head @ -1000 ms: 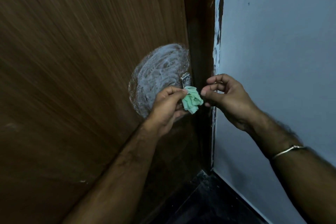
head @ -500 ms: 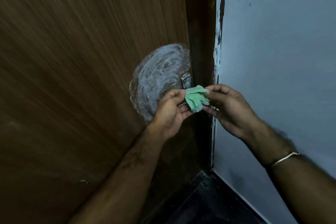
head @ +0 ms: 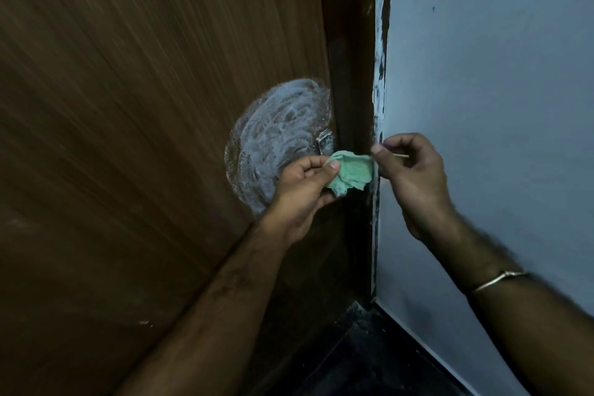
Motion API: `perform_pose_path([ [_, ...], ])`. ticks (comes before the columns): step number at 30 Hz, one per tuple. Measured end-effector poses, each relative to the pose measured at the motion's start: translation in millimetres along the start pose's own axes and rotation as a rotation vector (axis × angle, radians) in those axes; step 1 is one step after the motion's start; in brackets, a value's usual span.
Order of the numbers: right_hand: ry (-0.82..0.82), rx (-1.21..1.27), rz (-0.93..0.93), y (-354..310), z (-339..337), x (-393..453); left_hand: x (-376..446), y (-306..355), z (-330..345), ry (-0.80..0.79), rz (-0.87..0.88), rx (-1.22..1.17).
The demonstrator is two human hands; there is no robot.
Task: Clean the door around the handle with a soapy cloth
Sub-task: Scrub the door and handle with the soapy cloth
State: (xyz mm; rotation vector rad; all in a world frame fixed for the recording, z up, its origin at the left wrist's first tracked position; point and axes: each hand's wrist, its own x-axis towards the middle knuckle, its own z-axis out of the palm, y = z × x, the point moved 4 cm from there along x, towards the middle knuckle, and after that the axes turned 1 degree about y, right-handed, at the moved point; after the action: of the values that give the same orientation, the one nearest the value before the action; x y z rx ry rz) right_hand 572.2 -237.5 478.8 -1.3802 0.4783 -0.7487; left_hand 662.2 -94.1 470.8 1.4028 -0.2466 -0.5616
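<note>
While pinched both sides, cloth (head: 350,172) between opposing fingers (head: 334,165).

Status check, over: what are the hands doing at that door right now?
Left hand grips cloth; right hand pinches its other edge. Cloth off the door, beside the foam patch. Handle uncovered. Nothing in the way.

no readable text, labels, brands or numbers on any surface in view
</note>
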Motion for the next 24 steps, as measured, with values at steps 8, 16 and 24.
perform_pose_path([
  [8,-0.291,-0.36,-0.158,4.4,15.4,-11.1,-2.7,1.3,6.9,-0.02,0.028,0.017],
  [16,-0.258,0.189,0.378,12.9,3.0,1.5,0.5,11.1,-2.7,-0.059,-0.061,0.11],
  [24,-0.298,0.138,0.199,23.4,4.3,3.9,-0.2,19.7,-0.7,-0.273,-0.182,0.341],
])
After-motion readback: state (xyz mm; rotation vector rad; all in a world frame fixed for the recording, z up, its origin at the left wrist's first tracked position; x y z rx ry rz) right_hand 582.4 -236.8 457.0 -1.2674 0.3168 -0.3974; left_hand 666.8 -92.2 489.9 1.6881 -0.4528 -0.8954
